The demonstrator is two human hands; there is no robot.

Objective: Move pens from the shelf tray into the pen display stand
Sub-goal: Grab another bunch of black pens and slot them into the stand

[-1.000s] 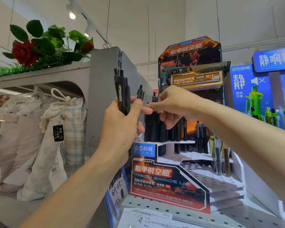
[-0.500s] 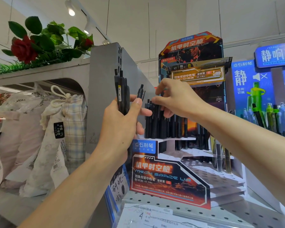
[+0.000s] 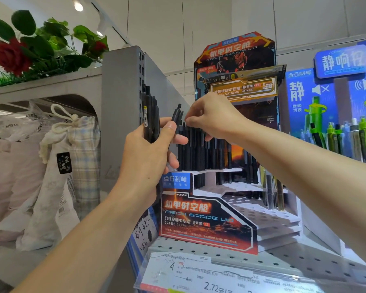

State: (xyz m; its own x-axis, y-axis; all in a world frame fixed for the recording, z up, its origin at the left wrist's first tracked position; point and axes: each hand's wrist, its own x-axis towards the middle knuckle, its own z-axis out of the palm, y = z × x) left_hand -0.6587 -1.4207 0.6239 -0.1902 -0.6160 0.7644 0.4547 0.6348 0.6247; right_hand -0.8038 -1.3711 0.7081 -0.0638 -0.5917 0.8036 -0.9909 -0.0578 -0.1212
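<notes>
My left hand [image 3: 148, 153] grips a bunch of black pens [image 3: 149, 115] upright, just left of the pen display stand [image 3: 207, 220]. One or two of those pens [image 3: 176, 115] lean out to the right past my thumb. My right hand [image 3: 213, 117] hovers over the stand's top tier, fingers curled and pinched at the tops of the black pens [image 3: 197, 151] standing there. Whether it holds a pen is hidden by the fingers. The stand's lower white tiers show empty holes. The shelf tray is not in view.
A grey shelf end panel [image 3: 123, 98] rises just behind my left hand. A second display with green and blue pens [image 3: 342, 136] stands at the right. Cloth bags [image 3: 72, 161] fill the left shelf, with red artificial roses [image 3: 11, 56] above. Price tags [image 3: 209, 278] line the perforated shelf's front edge.
My right hand has stayed over the top tier and dropped slightly onto the pen tops. My left hand keeps the bundle in the same place.
</notes>
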